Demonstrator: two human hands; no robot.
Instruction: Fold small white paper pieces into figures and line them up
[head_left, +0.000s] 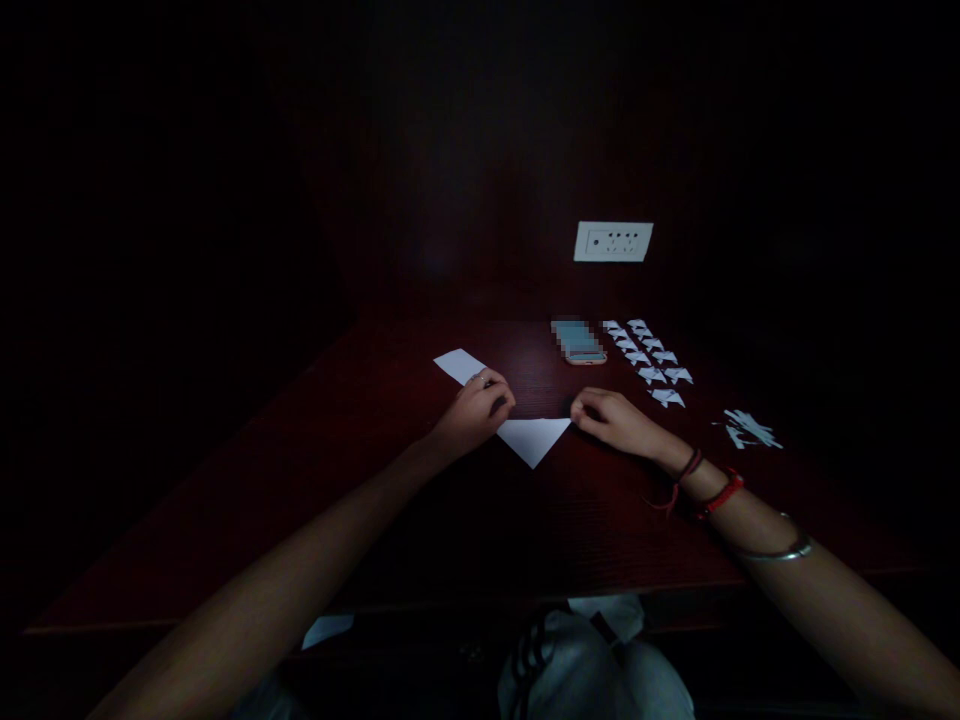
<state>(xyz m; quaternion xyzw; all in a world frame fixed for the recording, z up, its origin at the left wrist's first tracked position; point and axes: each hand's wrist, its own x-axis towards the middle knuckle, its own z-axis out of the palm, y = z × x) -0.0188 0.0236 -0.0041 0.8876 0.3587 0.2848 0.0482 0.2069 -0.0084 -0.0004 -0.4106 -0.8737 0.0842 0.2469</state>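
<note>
Bare forearms (pixel 277 600) put left hand (pixel 469 415) and right hand (pixel 619 420) apart at opposite corners of white paper triangle (pixel 534 440), grip unclear; seemingly folding step, next needs creasing between them.

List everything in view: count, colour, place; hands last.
Table: one, dark red, foreground
Socket panel: one, white, far wall
Phone: one, bluish screen, table's far part
Folded paper pieces: about nine, white, right of phone
Paper strips: several, whitish, table's right
Paper triangle: one, white, table's middle
Paper sheet: one, white, beyond triangle, partly hidden
Unclear pieces: two, pale, below table edge
Cords: two, reddish, right wrist
Bangle: one, silver, right forearm
Trousers: one pair, pale, below table
Left hand: one, bare, triangle's left corner
Right hand: one, bare, triangle's right corner
</note>
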